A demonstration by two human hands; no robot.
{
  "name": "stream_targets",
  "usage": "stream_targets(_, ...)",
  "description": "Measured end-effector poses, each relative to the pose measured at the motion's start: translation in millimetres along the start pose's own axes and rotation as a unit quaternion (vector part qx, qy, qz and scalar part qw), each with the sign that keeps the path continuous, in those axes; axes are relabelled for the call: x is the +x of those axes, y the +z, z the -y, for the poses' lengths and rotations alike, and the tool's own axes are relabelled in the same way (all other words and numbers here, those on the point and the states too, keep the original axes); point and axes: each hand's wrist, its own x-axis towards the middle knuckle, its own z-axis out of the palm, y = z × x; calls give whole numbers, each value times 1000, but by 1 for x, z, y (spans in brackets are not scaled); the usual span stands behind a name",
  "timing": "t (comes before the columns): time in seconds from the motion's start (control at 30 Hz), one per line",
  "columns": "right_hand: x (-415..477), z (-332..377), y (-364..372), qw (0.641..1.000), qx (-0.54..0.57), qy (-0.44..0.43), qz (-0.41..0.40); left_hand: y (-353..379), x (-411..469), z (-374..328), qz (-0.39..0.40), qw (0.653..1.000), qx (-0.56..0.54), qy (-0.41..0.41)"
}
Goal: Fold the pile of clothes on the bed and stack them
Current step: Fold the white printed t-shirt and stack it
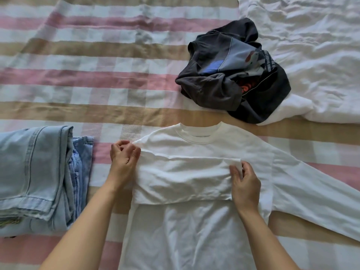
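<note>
Now, white shirt (194,230): lies flat on the near side of the bed, a little right of the middle, collar (198,136) pointing away from the person; its hem runs out of view at the bottom.
Folded sleeve (181,178): the sleeve from the person's left side is turned over and lies across the chest just below the collar; its cuff (236,164) reaches the right side of the shirt's body.
Other sleeve (315,193): spread flat toward the bed's right side, slanting down to the near edge.
Left hand (123,157): fingers curled at the shoulder end of the folded sleeve, thumb and fingertips pinching the cloth at the crease.
Right hand (245,185): pinches the cuff between thumb and fingers, its heel resting on the shirt.
Dark clothes (233,75): a crumpled heap of dark grey cloth with blue and red print, just beyond the shirt's collar and to the right; its right part lies on the white duvet (311,45).
Jeans (39,172): folded light-blue denim at the bed's left side, just left of the left forearm; a darker blue folded layer shows at its right edge.
Bed cover (97,55): checked in pink, tan, white and pale blue, lying under all the clothes.
White duvet: rumpled, filling the bed's far right corner.
</note>
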Motion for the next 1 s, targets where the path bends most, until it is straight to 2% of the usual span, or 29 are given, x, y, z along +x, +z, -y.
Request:
stream_targets(0.1, 1, -2, 1, 1000, -1, 6, -4, -9, 12, 10, 12, 992, 122, -5)
stream_targets(0.23, 0, 0, 4, 1000, -17, 1, -12, -3, 12, 5, -15, 979, 205, 8)
stream_targets(0.33, -2, 5, -2, 999, -17, -11, -25, 9, -2, -17, -83, 976, 200, 35)
stream_targets(0.43, -5, 6, -21, 999, -11, -21, -41, 33, -25, -57, -86, 976, 139, 144)
stream_targets(0.5, -7, 1, -41, 998, -3, -12, -57, 55, -43, -90, -49, 977, 73, 192)
stream_targets(0.67, -1, -34, -110, 991, -14, 25, -133, 126, -89, -173, 65, 964, -48, 252)
stream_targets(0.9, 6, -113, -215, 963, -24, 111, -245, 247, -155, -259, 235, 933, -64, 264)
stream_targets(1.0, 12, -143, -243, 945, -77, 163, -272, 294, -173, -279, 293, 924, -46, 241)
